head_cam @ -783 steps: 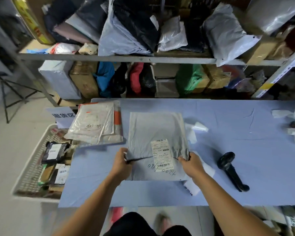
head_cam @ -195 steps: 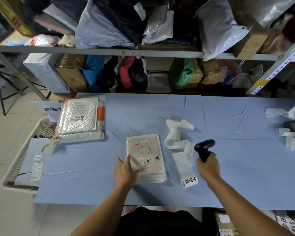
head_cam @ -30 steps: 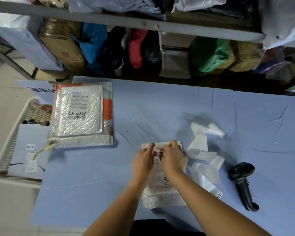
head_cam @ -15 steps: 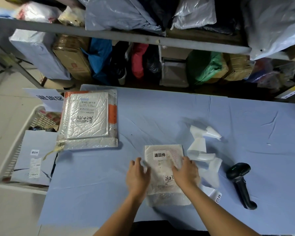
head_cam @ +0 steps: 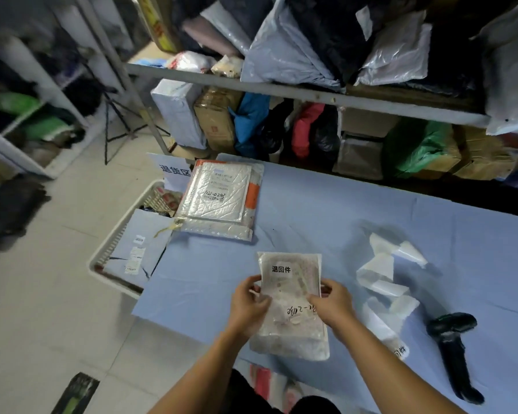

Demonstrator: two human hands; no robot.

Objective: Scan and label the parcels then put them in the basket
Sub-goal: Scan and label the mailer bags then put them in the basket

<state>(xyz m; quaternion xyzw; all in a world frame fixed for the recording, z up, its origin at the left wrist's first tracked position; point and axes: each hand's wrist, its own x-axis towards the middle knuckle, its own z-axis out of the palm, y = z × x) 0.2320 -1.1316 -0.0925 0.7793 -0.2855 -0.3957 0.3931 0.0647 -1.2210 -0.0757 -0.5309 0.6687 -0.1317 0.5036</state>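
A small white bubble-mailer parcel (head_cam: 290, 303) with a white label of black characters near its top edge is lifted off the blue table (head_cam: 326, 216). My left hand (head_cam: 248, 306) grips its left edge and my right hand (head_cam: 334, 304) grips its right edge. The white basket (head_cam: 108, 255) stands on the floor to the left of the table and holds a grey bagged parcel (head_cam: 138, 252) with labels. A black barcode scanner (head_cam: 452, 345) lies on the table to my right. A strip of label backing paper (head_cam: 386, 282) lies curled between parcel and scanner.
A stack of larger bubble mailers (head_cam: 222, 198) lies at the table's far left corner, above the basket. Shelves (head_cam: 311, 94) packed with bags and boxes stand behind the table. A tripod (head_cam: 114, 124) stands on the tiled floor at the left.
Half a second ago both hands pressed flat on the labelled parcel on the table. Now they grip its edges and hold it up, and my view has swung left toward the basket.
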